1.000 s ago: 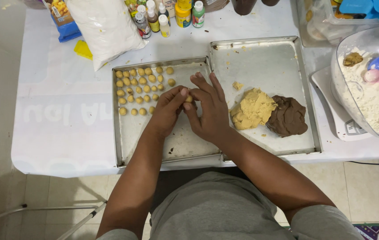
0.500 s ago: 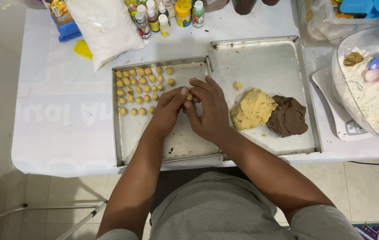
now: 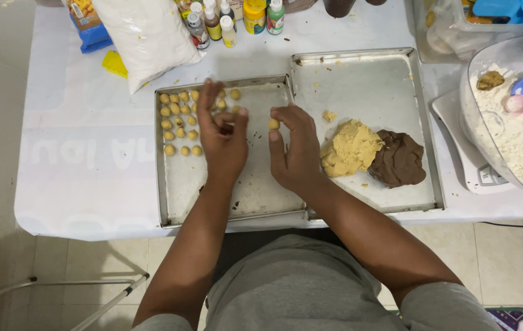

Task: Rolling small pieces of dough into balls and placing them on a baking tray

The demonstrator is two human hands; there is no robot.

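So we've got a white-covered table (image 3: 89, 153) with two metal baking trays side by side on it, and over at the right edge a big clear bowl of flour (image 3: 507, 122) with a blue scoop in it. The right tray (image 3: 365, 79) carries a lump of pale yellow dough (image 3: 350, 147) touching a lump of brown chocolate dough (image 3: 401, 158). The left tray (image 3: 178, 184) has rows of little yellow dough balls (image 3: 178, 119) packed into its top-left corner. Behind the trays there's a white bag of powder (image 3: 151, 34) and a row of small colouring bottles (image 3: 237, 18). Our hands are apart now, both over the left tray: the left hand (image 3: 221, 135) is open with fingers spread above the rows, holding nothing we can see, and the right hand (image 3: 295, 147) pinches one small dough ball (image 3: 273, 124) between thumb and fingertips. That ball looks soft, light and a bit greasy, so we'd guess it dents easily; a gentle pinch at its sides is the way to hold it.
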